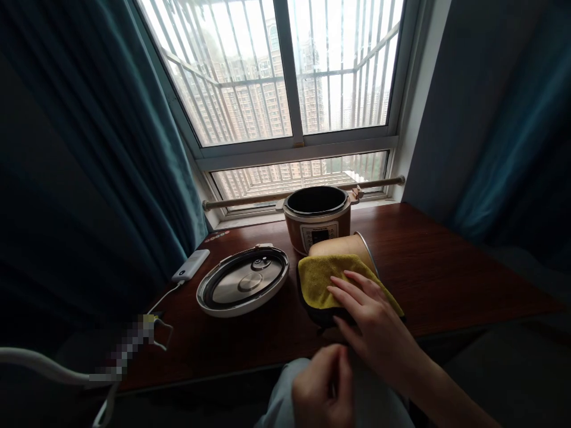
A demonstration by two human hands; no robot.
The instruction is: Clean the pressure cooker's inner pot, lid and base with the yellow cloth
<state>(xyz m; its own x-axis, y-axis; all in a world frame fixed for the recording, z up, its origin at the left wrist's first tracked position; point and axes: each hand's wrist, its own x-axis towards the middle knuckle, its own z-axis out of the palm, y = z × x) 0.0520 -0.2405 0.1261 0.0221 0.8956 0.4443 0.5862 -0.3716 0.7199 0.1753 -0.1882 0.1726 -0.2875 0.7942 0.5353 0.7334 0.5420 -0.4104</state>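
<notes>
Dark wooden bench point(428, 255). Well before electric pressure cooker: left hand point(323, 383), loosely fisted. Nearer cooker: right hand point(368, 303), fingers spread on one yellow cloth point(319, 279), likely soft, light, draped over one inner pot point(335, 245), on side before cooker; probably stiff, slippery, best gripped by rim. One lid point(232, 291) left of cooker. One electric pressure cooker point(293, 230).

pot point(348, 246) before cooker point(317, 221); room rightward

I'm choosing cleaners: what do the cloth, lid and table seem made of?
Cloth: probably microfibre, from its matte, fuzzy surface. Lid: likely metal inside, given the greyish sheen; its pale, smooth rim is perhaps plastic. Table: wood or wood-look laminate, reddish-brown with soft reflections.
</notes>
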